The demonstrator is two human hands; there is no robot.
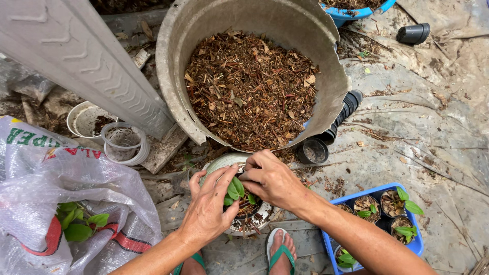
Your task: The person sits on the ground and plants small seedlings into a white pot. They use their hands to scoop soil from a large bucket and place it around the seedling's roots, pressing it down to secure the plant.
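Fingers (220,175) of left hand (209,209) curled, steadying green seedling (235,188) upright in small pot (265,210); right hand (272,181) fingertips bunched, pressing bark chips at its base; large tub (173,76) of bark chips just beyond, within reach.

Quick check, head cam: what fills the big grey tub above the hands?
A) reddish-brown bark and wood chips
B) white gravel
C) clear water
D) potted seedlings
A: the big grey tub holds a heap of reddish-brown bark chips, just above where the left hand and right hand press a small green seedling into a pot.
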